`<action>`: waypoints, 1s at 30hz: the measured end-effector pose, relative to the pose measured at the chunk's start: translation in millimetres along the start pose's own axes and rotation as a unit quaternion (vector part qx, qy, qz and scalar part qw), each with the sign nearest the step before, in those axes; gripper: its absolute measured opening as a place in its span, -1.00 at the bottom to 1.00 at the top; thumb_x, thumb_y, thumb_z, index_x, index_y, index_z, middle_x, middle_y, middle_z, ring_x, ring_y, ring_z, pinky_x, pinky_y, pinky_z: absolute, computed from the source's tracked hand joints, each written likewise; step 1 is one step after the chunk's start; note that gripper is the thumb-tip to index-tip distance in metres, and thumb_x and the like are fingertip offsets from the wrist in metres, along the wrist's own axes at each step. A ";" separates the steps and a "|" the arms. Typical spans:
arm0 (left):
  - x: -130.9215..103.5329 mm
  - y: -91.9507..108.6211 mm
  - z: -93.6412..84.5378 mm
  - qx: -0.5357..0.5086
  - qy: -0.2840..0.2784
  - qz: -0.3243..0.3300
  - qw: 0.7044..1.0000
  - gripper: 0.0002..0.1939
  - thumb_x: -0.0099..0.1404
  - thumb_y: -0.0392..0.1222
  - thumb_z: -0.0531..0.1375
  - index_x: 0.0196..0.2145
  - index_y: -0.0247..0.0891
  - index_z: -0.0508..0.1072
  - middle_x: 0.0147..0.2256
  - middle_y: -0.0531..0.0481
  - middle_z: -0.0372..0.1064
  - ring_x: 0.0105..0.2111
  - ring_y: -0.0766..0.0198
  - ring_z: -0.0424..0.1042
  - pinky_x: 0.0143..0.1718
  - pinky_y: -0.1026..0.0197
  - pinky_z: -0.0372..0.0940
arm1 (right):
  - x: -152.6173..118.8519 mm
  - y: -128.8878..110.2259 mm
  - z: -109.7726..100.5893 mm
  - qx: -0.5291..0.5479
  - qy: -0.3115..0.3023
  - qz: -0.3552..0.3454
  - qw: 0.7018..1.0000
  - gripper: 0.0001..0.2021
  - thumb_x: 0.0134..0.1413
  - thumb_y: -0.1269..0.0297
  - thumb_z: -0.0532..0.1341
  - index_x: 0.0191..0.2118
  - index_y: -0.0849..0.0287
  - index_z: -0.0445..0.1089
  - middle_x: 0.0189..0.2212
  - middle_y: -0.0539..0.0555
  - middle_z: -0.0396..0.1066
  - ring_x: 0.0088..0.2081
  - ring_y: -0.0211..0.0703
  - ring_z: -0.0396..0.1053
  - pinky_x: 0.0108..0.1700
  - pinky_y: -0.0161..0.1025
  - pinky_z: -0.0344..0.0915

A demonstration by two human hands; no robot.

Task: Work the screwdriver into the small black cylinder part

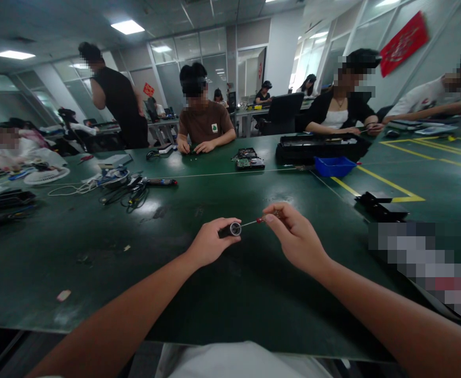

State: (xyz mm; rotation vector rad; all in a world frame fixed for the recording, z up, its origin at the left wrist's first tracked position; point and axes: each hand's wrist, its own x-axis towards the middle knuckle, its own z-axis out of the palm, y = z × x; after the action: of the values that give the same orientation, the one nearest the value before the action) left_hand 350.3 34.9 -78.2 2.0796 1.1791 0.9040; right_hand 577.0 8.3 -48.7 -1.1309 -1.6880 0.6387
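My left hand [210,242] is closed around a short dark cylinder [226,231], whose round, silver-rimmed end faces right and toward me. What kind of thing the cylinder is, I cannot make out. In my right hand [295,236] is a screwdriver [259,220] with a thin metal shaft and a reddish, partly see-through handle, pinched between thumb and fingers. The shaft points left, and its tip is at the cylinder's open end. Whether the tip touches anything inside is too small to tell. Both hands are above the green table [199,294].
Tangled cables [130,191] lie to the left, beside a dark pen-like tool [161,182]. Circuit boards [249,160], a long black housing [321,147] and a blue tray [335,167] are farther back. A black part [382,206] lies right. Across the table, a person [205,118] works with both hands.
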 end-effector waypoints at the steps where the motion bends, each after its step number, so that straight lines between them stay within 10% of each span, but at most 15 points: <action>1: -0.1 0.4 -0.4 0.002 -0.003 0.001 1.000 -0.60 0.22 -0.23 0.35 0.03 -0.13 0.52 -0.04 -0.03 0.49 -0.02 0.11 0.44 0.09 0.06 0.25 | 2.4 2.0 0.8 0.029 -0.002 0.019 0.999 -0.81 0.28 0.14 0.14 -0.13 0.11 0.39 -0.31 0.07 0.48 -0.28 -0.11 0.44 -0.23 -0.16 0.35; 8: -0.2 4.1 -2.8 0.037 0.000 0.027 0.999 -0.60 0.21 -0.25 0.36 0.02 -0.12 0.52 -0.03 -0.02 0.50 -0.02 0.12 0.44 0.09 0.06 0.24 | 13.3 21.9 8.3 0.247 0.043 0.138 0.958 -0.72 0.25 0.00 0.12 -0.30 0.11 0.34 -0.43 0.04 0.38 -0.39 -0.14 0.40 -0.25 -0.11 0.44; 30: 0.2 3.6 -3.3 0.047 0.001 0.013 0.999 -0.61 0.22 -0.17 0.37 0.02 -0.12 0.53 -0.04 -0.04 0.51 -0.03 0.09 0.45 0.07 0.05 0.25 | -1.3 -0.1 -3.4 -0.044 0.000 -0.001 0.999 -0.77 0.22 0.06 0.23 -0.22 0.11 0.46 -0.48 0.00 0.48 -0.49 -0.18 0.39 -0.44 -0.23 0.25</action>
State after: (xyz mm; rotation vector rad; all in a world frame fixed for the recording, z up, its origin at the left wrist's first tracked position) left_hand 349.6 33.9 -73.5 2.1738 1.2202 0.8779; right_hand 580.2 6.9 -47.8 -1.1908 -1.7317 0.5684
